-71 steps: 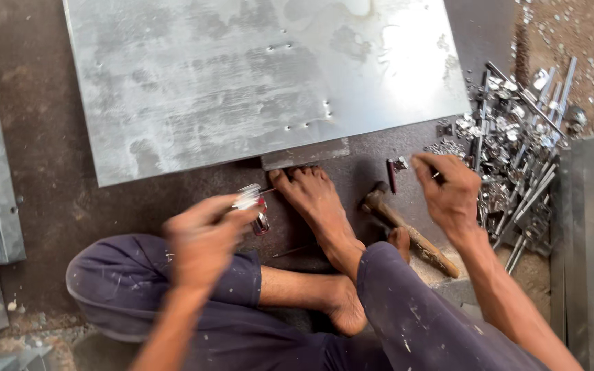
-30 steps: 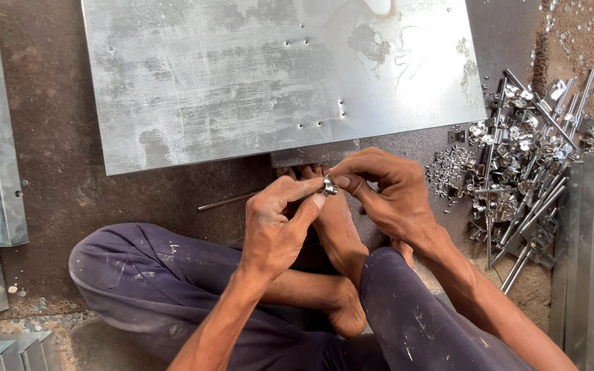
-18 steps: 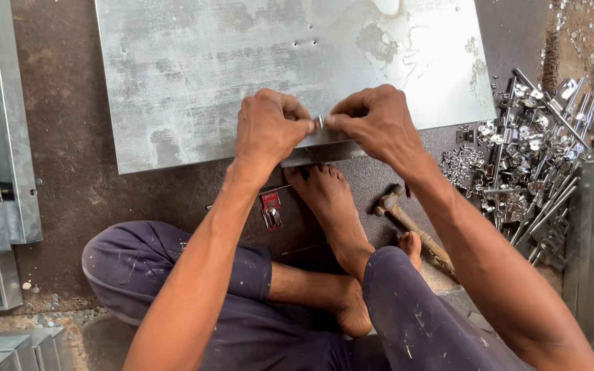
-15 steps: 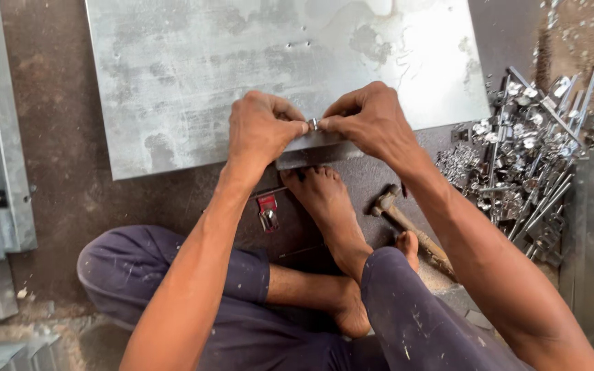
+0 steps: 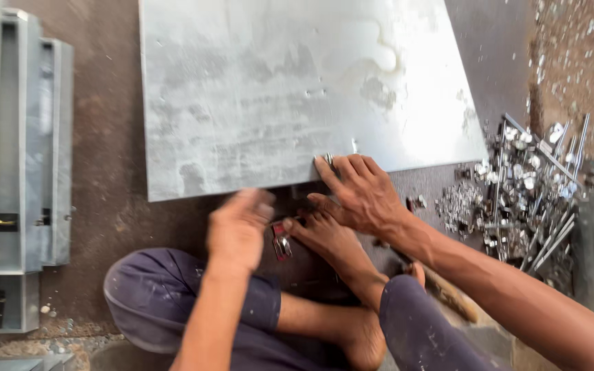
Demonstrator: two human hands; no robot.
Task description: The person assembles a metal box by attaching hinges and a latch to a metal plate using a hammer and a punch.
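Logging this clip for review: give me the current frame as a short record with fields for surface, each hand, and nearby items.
surface: large grey metal sheet flat on the floor
right hand: right hand fingers on the sheet's near edge, by a small metal fastener
left hand: left hand blurred, above a red-handled tool
nearby: pile of bolts and nuts at right; metal channel sections at left

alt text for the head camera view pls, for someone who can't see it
A seated person's right hand presses fingertips on the near edge of a large metal sheet on the floor, while the left hand hovers blurred near a bare foot. A pile of bolts lies to the right.
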